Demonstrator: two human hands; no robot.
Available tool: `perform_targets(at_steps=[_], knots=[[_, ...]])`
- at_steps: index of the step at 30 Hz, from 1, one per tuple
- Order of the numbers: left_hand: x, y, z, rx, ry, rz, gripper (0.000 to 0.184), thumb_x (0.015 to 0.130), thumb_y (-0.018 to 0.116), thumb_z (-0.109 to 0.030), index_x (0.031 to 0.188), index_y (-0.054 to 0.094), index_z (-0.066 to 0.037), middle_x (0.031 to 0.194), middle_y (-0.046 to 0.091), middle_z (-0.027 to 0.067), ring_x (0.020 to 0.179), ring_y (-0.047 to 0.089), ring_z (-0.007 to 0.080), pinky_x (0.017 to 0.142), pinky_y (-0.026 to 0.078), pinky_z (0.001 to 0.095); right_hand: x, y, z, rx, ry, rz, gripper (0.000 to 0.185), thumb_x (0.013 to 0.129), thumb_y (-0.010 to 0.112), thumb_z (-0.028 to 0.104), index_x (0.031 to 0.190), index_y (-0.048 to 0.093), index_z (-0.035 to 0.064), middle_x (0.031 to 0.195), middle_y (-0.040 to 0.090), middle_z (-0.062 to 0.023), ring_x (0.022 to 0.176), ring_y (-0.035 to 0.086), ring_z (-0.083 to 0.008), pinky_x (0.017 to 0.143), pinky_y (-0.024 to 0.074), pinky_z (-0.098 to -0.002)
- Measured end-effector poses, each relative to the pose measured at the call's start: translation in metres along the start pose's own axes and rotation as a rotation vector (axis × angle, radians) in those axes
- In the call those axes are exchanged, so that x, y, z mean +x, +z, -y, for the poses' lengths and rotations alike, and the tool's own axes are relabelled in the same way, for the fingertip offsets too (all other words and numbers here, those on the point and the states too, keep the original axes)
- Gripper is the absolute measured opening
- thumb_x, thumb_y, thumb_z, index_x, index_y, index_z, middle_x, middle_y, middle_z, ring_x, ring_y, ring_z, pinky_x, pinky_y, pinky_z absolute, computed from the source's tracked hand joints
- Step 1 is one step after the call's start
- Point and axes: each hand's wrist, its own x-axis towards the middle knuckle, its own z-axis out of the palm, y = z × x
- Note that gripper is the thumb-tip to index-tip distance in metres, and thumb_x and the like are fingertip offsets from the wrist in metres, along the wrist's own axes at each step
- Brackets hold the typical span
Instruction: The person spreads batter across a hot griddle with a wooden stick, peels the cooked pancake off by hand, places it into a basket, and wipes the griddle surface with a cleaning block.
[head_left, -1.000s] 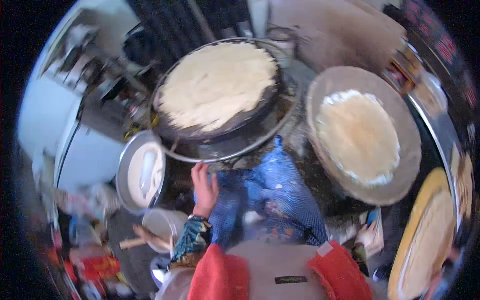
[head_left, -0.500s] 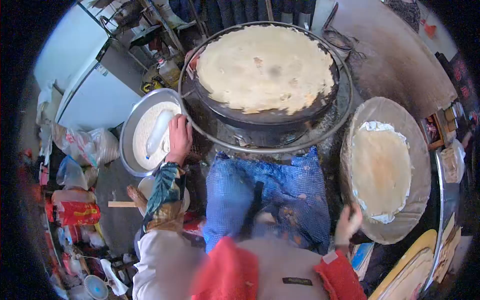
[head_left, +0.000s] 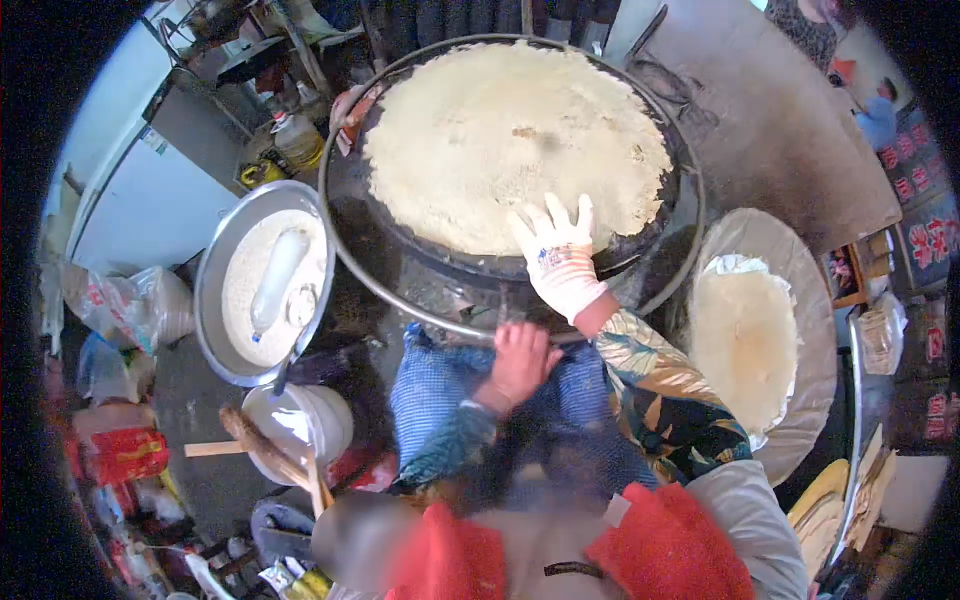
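A broad pale flatbread [head_left: 480,150] covers most of a round black griddle [head_left: 375,215], which has a metal ring [head_left: 400,303] around it. My right hand [head_left: 562,255], in a white glove, has its fingers spread over the flatbread's near edge. Bare and lower down, my left hand [head_left: 522,362] has its fingers stretched toward the near side of the ring, apart from the flatbread. A metal basin [head_left: 212,300] to the left holds pale batter, with a clear plastic bottle [head_left: 280,280] lying in it.
Below the basin stands a white bucket [head_left: 335,425] with wooden tools [head_left: 265,445] across it. On the right, a round cloth-covered tray [head_left: 815,400] holds another flatbread [head_left: 745,345]. Plastic bags [head_left: 165,305] sit at the left. A person [head_left: 878,115] is visible far right.
My left hand has moved from the basin rightward to the griddle's near side. My right hand has risen from beside the tray onto the flatbread's edge. The view has shifted slightly.
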Motion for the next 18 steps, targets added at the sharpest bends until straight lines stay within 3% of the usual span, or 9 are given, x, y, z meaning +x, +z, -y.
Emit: perform_targets(at_steps=[2, 4, 5, 6, 7, 10, 11, 16, 18], knots=[[0.009, 0.016, -0.026, -0.025, -0.048, 0.038, 0.043, 0.080, 0.063, -0.040, 0.100, 0.055, -0.002, 0.100, 0.052, 0.0143, 0.102, 0.046, 0.0315, 0.093, 0.030, 0.0487, 0.010, 0.005, -0.019, -0.094, -0.021, -0.121, 0.038, 0.080, 0.052, 0.022, 0.116, 0.062, 0.0179, 0.117, 0.060, -0.0050, 0.123, 0.045, -0.0263, 0.104, 0.0140, -0.0657], [0.016, 0.018, -0.042, -0.008, -0.029, 0.013, 0.047, 0.080, 0.063, -0.039, 0.112, 0.055, -0.005, 0.112, 0.053, 0.0136, 0.112, 0.045, 0.0309, 0.098, 0.027, 0.0510, 0.023, -0.005, -0.034, -0.083, 0.079, 0.289, 0.020, 0.079, 0.053, 0.025, 0.087, 0.071, 0.0199, 0.092, 0.066, -0.0023, 0.109, 0.053, -0.0220, 0.104, 0.0134, -0.0664], [0.016, 0.013, -0.045, -0.002, -0.028, -0.004, 0.047, 0.080, 0.063, -0.039, 0.112, 0.055, -0.005, 0.112, 0.053, 0.0136, 0.112, 0.045, 0.0309, 0.098, 0.027, 0.0510, 0.026, -0.001, -0.049, -0.078, 0.086, 0.167, 0.019, 0.078, 0.055, 0.026, 0.067, 0.069, 0.0222, 0.073, 0.064, -0.0001, 0.092, 0.059, -0.0199, 0.104, 0.0149, -0.0660], [0.016, -0.005, -0.054, 0.020, 0.017, -0.026, 0.049, 0.079, 0.064, -0.038, 0.117, 0.055, -0.008, 0.118, 0.052, 0.0127, 0.115, 0.043, 0.0302, 0.100, 0.025, 0.0527, 0.034, -0.015, -0.063, -0.204, 0.055, 0.063, 0.029, 0.091, 0.042, 0.030, 0.072, 0.063, 0.0224, 0.064, 0.058, 0.0022, 0.076, 0.058, -0.0171, 0.104, 0.0189, -0.0649], [0.015, -0.021, -0.060, 0.043, 0.062, -0.042, 0.052, 0.078, 0.066, -0.037, 0.122, 0.054, -0.012, 0.124, 0.051, 0.0118, 0.119, 0.042, 0.0295, 0.101, 0.023, 0.0543, 0.037, -0.027, -0.074, -0.200, 0.053, 0.055, 0.029, 0.091, 0.042, 0.030, 0.072, 0.063, 0.0224, 0.064, 0.058, 0.0022, 0.076, 0.058, -0.0171, 0.104, 0.0189, -0.0649], [0.004, -0.055, -0.053, 0.000, 0.115, -0.179, 0.056, 0.073, 0.070, -0.036, 0.124, 0.054, -0.018, 0.130, 0.047, 0.0102, 0.121, 0.041, 0.0293, 0.099, 0.022, 0.0564, 0.036, -0.060, -0.101, 0.467, 0.118, -0.537, 0.009, 0.075, 0.064, 0.018, 0.083, 0.065, 0.0145, 0.076, 0.064, -0.0006, 0.086, 0.062, -0.0194, 0.104, 0.0303, -0.0521], [0.002, -0.067, -0.045, -0.014, 0.121, -0.194, 0.056, 0.072, 0.071, -0.033, 0.122, 0.054, -0.016, 0.134, 0.043, 0.0120, 0.122, 0.039, 0.0301, 0.100, 0.022, 0.0550, 0.027, -0.080, -0.105, 0.011, -0.063, -0.629, 0.013, 0.071, 0.068, 0.012, 0.083, 0.065, 0.0163, 0.083, 0.066, 0.0008, 0.091, 0.062, -0.0181, 0.104, 0.0299, -0.0535], [0.012, -0.126, 0.008, 0.099, 0.055, -0.369, 0.056, 0.077, 0.067, -0.031, 0.126, 0.049, -0.010, 0.136, 0.039, 0.0171, 0.127, 0.034, 0.0346, 0.106, 0.016, 0.0549, -0.046, -0.010, -0.127, -0.025, -0.016, -0.511, 0.019, 0.074, 0.069, 0.021, 0.093, 0.067, 0.0186, 0.097, 0.066, 0.0012, 0.102, 0.058, -0.0204, 0.104, 0.0239, -0.0593], [0.037, -0.140, 0.039, 0.157, 0.057, -0.327, 0.060, 0.078, 0.066, -0.034, 0.129, 0.046, -0.009, 0.137, 0.039, 0.0171, 0.129, 0.032, 0.0365, 0.109, 0.015, 0.0536, -0.078, 0.007, -0.115, -0.003, 0.207, -0.301, 0.047, 0.072, 0.071, 0.029, 0.117, 0.061, 0.0212, 0.118, 0.059, -0.0033, 0.123, 0.043, -0.0251, 0.104, 0.0207, -0.0598]])
